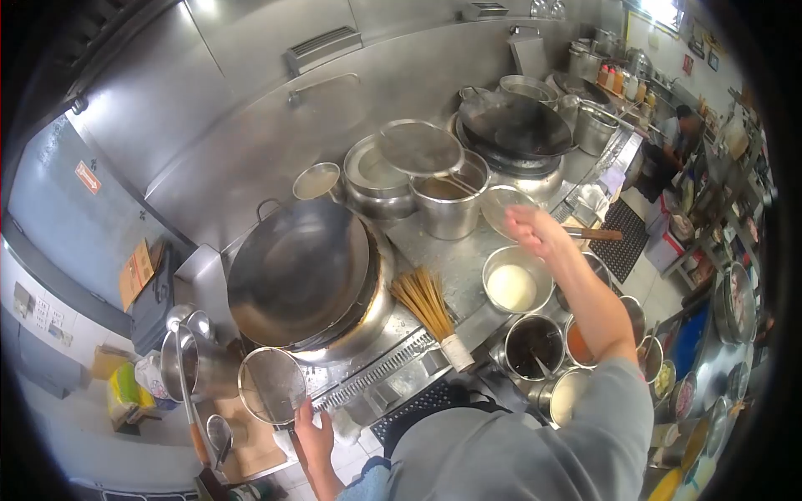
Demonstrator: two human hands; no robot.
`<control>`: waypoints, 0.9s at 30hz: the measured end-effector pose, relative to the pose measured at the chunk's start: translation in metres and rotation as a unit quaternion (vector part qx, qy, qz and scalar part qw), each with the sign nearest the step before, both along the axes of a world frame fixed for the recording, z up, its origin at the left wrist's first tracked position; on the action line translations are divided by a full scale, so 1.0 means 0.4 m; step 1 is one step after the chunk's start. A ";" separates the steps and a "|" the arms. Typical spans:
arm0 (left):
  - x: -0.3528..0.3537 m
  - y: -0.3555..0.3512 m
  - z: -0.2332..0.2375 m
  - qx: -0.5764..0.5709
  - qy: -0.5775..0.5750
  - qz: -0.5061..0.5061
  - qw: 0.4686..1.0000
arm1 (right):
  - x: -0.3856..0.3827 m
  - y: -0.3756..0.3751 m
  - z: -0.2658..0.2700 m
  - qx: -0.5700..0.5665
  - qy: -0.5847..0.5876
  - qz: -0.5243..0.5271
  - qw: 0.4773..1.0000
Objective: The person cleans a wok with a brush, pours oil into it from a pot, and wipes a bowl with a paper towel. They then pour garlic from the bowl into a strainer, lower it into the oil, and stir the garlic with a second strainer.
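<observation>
My right hand (537,231) reaches out with its fingers stretched, over the edge of a round ladle or strainer (499,203). A wooden handle (603,235) shows just beyond my right wrist. Below that hand stands a steel pot of whitish liquid (511,288). My left hand (314,436) is low at the counter's front edge, fingers loosely extended, its fingertips right at the rim of a round mesh strainer (272,385). A large dark wok (299,274) sits tilted on the burner in front of me. To its right lies a bamboo wok brush (430,313).
Several pots, including one of dark sauce (533,346), crowd near my right arm. A mesh strainer (420,147) lies over a tall pot (451,213). Farther right is a second wok (516,123). A steel pot with ladles (199,367) stands left; another person (675,138) is at far right.
</observation>
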State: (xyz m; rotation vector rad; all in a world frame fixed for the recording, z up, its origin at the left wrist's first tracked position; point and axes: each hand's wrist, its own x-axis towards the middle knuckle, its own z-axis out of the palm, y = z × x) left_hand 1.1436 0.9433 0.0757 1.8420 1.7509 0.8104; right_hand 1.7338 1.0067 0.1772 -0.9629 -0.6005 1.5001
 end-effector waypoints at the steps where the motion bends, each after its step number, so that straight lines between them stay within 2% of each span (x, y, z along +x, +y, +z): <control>1: -0.002 -0.014 -0.010 -0.004 -0.008 0.012 1.000 | 0.008 0.040 0.024 0.046 0.047 0.049 0.997; 2: -0.004 -0.028 -0.025 -0.001 0.019 0.014 1.000 | -0.005 0.080 0.046 0.092 0.093 0.101 0.986; 4: -0.013 -0.059 -0.067 0.005 0.073 0.025 0.997 | -0.147 0.127 0.181 0.046 0.033 -0.057 0.997; 5: -0.023 -0.078 -0.110 0.013 0.146 0.024 0.989 | -0.205 0.145 0.219 0.022 0.004 -0.135 0.991; 7: -0.025 -0.070 -0.167 -0.093 0.050 0.022 0.994 | -0.239 0.220 0.174 0.071 -0.060 -0.026 0.995; 8: -0.021 -0.077 -0.194 -0.097 0.024 0.034 0.994 | -0.265 0.271 0.145 0.098 -0.093 0.039 0.990; 10: 0.001 -0.087 -0.211 -0.060 0.003 0.069 0.996 | -0.363 0.350 0.090 0.089 -0.080 0.017 0.993; 12: -0.003 -0.068 -0.185 -0.136 -0.060 0.134 0.980 | -0.487 0.421 0.061 0.071 -0.096 0.016 0.993; 13: -0.014 -0.058 -0.175 -0.169 -0.095 0.162 0.968 | -0.547 0.464 0.061 0.073 -0.116 0.053 0.989; 15: -0.034 -0.066 -0.136 -0.119 -0.125 0.175 0.969 | -0.663 0.537 0.063 0.077 -0.154 0.109 0.979; 17: -0.072 -0.073 -0.115 -0.061 -0.171 0.166 0.969 | -0.784 0.637 0.105 0.092 -0.286 0.163 0.940; 18: -0.101 -0.069 -0.079 -0.141 -0.332 0.152 0.920 | -0.841 0.689 0.131 0.098 -0.350 0.181 0.914; 19: -0.128 -0.078 -0.099 -0.161 -0.496 0.145 0.841 | -0.897 0.740 0.155 0.114 -0.439 0.171 0.875; 20: -0.155 -0.084 -0.120 -0.172 -0.644 0.130 0.734 | -0.954 0.791 0.177 0.131 -0.523 0.158 0.827; 21: -0.181 -0.087 -0.076 -0.156 -0.711 0.114 0.676 | -1.003 0.845 0.187 0.203 -0.623 0.137 0.743; 23: -0.237 -0.101 -0.080 -0.149 -0.799 0.096 0.575 | -1.088 0.931 0.178 0.331 -0.777 0.083 0.528; 24: -0.260 -0.110 -0.032 -0.153 -0.835 0.084 0.522 | -1.140 0.937 0.173 0.308 -0.792 0.093 0.519; 25: -0.261 -0.107 0.009 -0.088 -0.846 0.108 0.515 | -1.200 0.933 0.170 0.284 -0.806 0.103 0.509; 26: -0.283 -0.107 0.001 -0.073 -0.869 0.063 0.485 | -1.244 0.935 0.169 0.260 -0.820 0.110 0.498; 27: -0.305 -0.109 -0.013 -0.057 -0.889 0.017 0.454 | -1.263 1.011 0.084 0.257 -0.838 0.123 0.466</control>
